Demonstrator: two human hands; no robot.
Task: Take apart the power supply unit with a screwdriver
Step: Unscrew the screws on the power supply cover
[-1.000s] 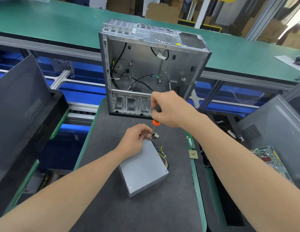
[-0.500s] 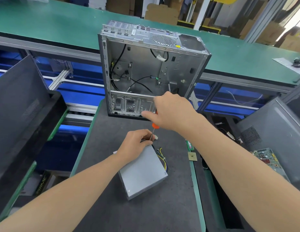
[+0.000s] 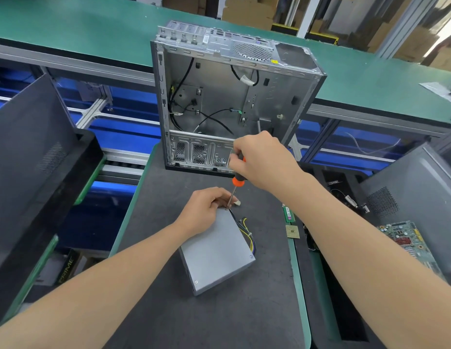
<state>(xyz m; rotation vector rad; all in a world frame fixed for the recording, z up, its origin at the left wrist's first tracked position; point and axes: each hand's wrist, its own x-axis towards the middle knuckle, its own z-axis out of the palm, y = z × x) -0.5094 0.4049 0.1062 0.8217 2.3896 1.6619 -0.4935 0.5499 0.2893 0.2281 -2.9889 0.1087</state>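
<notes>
A grey metal power supply unit lies flat on the dark mat, its yellow and black cables trailing off its right side. My left hand grips the unit's far corner. An orange and black screwdriver stands nearly upright in my right hand, which is closed round the handle. Its tip rests on the unit's far top corner, right beside my left fingers. A small white connector lies just past the tip.
An open, empty computer case stands upright at the mat's far end. Dark case panels lean at the left and right. A circuit board and a small chip lie to the right. A green conveyor runs behind.
My right hand has turned on the screwdriver handle and shifted slightly, with the tip staying at the unit's far corner. My left hand has kept its hold on the unit.
</notes>
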